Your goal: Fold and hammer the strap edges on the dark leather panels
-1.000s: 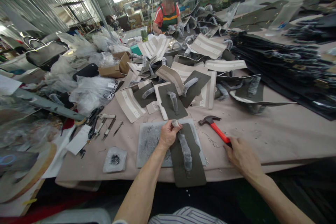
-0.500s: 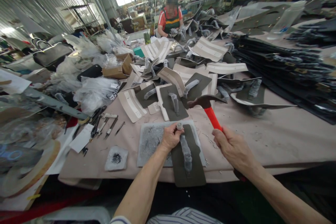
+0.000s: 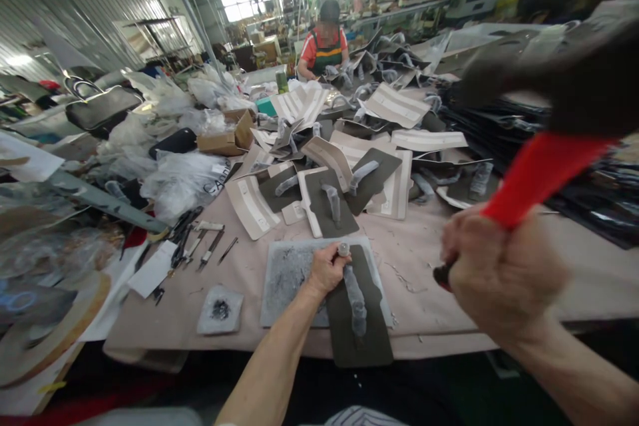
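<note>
The left hand (image 3: 327,273) is shut tight on a small metal stud (image 3: 343,249). It pinches the stud so it stands straight up on a dark olive leather panel (image 3: 359,343). The stud sits near the top end of the panel, just above a long bump wrapped in clear plastic (image 3: 354,299). The panel lies on a flat grey plate (image 3: 287,273) near the front edge of the table (image 3: 414,299), and its low end hangs past the plate. The right hand (image 3: 504,273) makes a hard fist around the red handle of a hammer (image 3: 544,173). The hammer is up high and close to the camera, so its dark head looks big and blurry. For good work with a hammer here, it seems best to keep the stud straight, keep the panel flat on the plate, and keep the fingers low and away from the top of the stud. More leather panels (image 3: 329,203) lie in a messy pile farther up the table, and a co-worker (image 3: 324,46) sits at the far end.
</note>
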Demonstrator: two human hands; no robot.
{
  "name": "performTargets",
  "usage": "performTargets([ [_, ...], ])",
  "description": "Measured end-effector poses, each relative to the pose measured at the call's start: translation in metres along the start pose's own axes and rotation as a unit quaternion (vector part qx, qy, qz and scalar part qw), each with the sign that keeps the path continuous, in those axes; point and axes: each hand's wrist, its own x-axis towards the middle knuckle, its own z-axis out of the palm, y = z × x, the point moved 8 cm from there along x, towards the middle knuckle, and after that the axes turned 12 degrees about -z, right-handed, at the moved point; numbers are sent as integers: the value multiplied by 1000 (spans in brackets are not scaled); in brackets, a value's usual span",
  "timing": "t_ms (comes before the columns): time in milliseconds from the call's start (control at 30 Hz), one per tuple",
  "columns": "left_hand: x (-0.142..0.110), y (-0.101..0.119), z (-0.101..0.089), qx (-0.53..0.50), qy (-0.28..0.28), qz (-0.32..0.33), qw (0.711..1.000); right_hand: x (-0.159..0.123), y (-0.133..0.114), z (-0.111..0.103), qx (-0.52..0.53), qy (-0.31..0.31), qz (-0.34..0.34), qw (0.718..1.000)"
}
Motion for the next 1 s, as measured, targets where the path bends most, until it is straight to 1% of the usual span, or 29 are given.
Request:
performTargets([
  [33,0,-2,1,0,-1,-3,1000,-11,2,14,-11,-24,-17,1000],
  [67,1,-4,1,-1,-1,-7,1000,-24,6,31,-16,-63,-28,997],
  [100,1,-6,2,-2,-3,-10,1000,-36,12,50,-26,-126,-33,991],
  [133,1,-7,2,-3,-7,-11,1000,-49,21,67,-35,-196,-29,980],
  [167,1,-7,3,-4,-9,-11,1000,-61,32,80,-55,-262,-16,964],
  [200,0,-7,3,-5,-11,-9,1000,-72,45,87,-78,-318,3,945],
  [233,0,-6,3,-5,-12,-6,1000,-81,58,90,-96,-360,24,928],
  [300,0,-3,2,-6,-10,-4,1000,-94,83,89,-108,-395,66,910],
  [367,0,-2,1,-10,-7,-6,1000,-110,107,90,-103,-412,109,899],
  [433,0,-3,2,-16,-9,-11,1000,-126,129,92,-128,-420,144,887],
  [467,0,-4,2,-21,-11,-14,1000,-130,134,93,-156,-411,141,887],
  [500,1,-5,2,-25,-13,-16,999,-130,133,95,-185,-389,119,895],
  [533,1,-6,2,-30,-13,-20,999,-126,125,96,-205,-355,80,909],
  [567,1,-7,2,-33,-12,-24,999,-120,109,99,-206,-317,26,925],
  [600,2,-8,1,-35,-9,-29,999,-115,88,103,-187,-283,-35,940],
  [633,1,-9,1,-37,-7,-34,999,-111,63,110,-150,-267,-96,947],
  [667,1,-10,0,-39,-5,-40,998,-110,38,120,-105,-274,-152,944],
  [700,1,-10,0,-42,-1,-47,998,-112,13,132,-62,-297,-202,931],
  [733,1,-10,0,-48,2,-54,997,-117,-7,145,-34,-328,-237,914],
  [767,2,-11,1,-58,5,-63,996,-123,-23,158,-25,-357,-255,898],
  [800,4,-11,1,-74,12,-74,994,-128,-33,169,-34,-376,-257,890],
  [833,6,-13,1,-101,27,-91,990,-133,-38,178,-55,-382,-248,888],
  [867,9,-17,-1,-141,55,-116,982,-136,-40,184,-81,-376,-234,893],
  [933,14,-24,-9,-237,129,-171,948,-139,-41,190,-121,-354,-214,902],
  [967,16,-26,-13,-278,158,-188,929,-139,-41,190,-128,-348,-212,904],
  [1000,18,-23,-17,-306,174,-193,916,-136,-41,189,-129,-347,-212,904],
])
